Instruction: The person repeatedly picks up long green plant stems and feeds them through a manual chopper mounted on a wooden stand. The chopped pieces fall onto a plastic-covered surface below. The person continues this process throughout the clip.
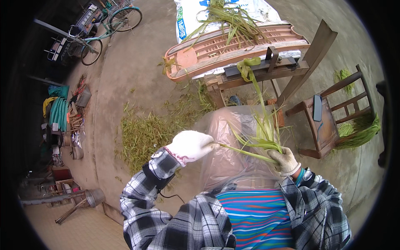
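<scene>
Clear plastic sheeting (215, 175) covers my lap. Above it, my left hand (192, 146), in a white knit glove, pinches the end of a thin green plant strip (247, 153). The strip runs across to my right hand (285, 161), gloved too, which is closed on a bunch of flat green plant strips (265, 134). From that bunch a strip rises to a looped knot (248, 65) lying over a dark metal bar (232, 71) on a wooden frame (262, 76). More green strands (231, 25) lie across a pinkish plastic rack (206, 61) beyond the frame.
Plant scraps (147, 131) are scattered on the concrete floor at left. A wooden chair (325, 137) at right holds a dark phone-like object (317, 107) and a green bundle (359, 134). A bicycle (107, 32) stands at upper left, a metal bucket (95, 197) at lower left.
</scene>
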`<state>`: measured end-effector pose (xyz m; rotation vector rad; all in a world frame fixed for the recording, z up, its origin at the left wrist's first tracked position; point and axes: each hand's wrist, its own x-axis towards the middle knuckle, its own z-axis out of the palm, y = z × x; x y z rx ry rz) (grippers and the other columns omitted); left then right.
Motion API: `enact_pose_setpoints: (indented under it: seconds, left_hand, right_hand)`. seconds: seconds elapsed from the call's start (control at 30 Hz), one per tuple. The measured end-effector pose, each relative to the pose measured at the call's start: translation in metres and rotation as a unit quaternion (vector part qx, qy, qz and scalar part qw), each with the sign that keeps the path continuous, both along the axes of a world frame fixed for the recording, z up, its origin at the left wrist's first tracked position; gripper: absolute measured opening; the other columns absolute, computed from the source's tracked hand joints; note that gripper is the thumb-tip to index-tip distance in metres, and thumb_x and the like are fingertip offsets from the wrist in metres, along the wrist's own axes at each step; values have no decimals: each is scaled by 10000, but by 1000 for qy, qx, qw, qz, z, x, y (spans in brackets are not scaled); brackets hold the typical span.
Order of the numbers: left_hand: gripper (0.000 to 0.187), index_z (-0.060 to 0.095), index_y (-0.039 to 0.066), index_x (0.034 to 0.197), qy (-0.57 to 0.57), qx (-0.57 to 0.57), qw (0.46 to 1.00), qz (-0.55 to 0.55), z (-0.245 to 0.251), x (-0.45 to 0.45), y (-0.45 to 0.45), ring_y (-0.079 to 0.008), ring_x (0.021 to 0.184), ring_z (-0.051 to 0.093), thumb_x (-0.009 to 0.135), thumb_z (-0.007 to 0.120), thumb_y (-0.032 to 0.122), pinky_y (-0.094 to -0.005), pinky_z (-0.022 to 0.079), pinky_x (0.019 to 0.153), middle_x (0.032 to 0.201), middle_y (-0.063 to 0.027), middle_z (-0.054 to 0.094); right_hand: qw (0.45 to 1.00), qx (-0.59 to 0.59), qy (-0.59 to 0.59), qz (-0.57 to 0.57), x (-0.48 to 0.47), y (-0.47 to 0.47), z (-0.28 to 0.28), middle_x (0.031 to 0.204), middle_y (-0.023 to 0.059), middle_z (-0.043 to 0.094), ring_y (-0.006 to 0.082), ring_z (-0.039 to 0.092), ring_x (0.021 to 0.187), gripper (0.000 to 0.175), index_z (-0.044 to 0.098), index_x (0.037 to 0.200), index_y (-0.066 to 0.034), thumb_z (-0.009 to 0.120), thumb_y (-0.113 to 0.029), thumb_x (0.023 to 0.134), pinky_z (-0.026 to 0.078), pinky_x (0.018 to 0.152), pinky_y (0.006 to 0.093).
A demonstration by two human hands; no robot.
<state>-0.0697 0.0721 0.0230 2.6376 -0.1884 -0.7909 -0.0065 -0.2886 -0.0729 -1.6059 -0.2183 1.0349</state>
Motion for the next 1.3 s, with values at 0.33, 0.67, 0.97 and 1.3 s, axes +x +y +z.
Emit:
enact_pose_setpoints:
  seconds: [0.33,0.67,0.97,1.3]
  left_hand:
    - [421,720,137,1053,-252,191,948,37,22,256,19,-325,993,673,893,579,500,-455,532,853,1018,-129,707]
    - [591,555,32,1268,-267,-101,959,0,19,224,-63,-375,1118,601,981,450,538,-433,464,969,1187,-217,638]
    - [315,675,111,1184,89,429,893,-99,31,155,89,-325,1030,664,913,627,264,-429,533,888,1117,-143,687]
    - [487,670,9,1127,-115,-24,978,170,38,274,61,-184,799,688,933,583,447,-344,548,720,916,-106,709]
  right_hand:
    - [979,123,-11,-163,124,133,15,1100,58,633,129,614,925,334,555,1285,-1,557,-164,993,489,805,279]
    - [960,-249,-24,-128,-109,-161,-63,707,97,654,195,588,626,222,669,904,38,662,-182,929,454,593,358]
    - [876,-466,36,-117,-179,-288,-158,746,66,657,155,579,651,233,670,934,47,662,-186,934,458,605,332]
    - [924,-311,84,-206,-92,-208,-168,847,39,675,109,585,702,275,670,1015,55,673,-208,934,473,641,282]
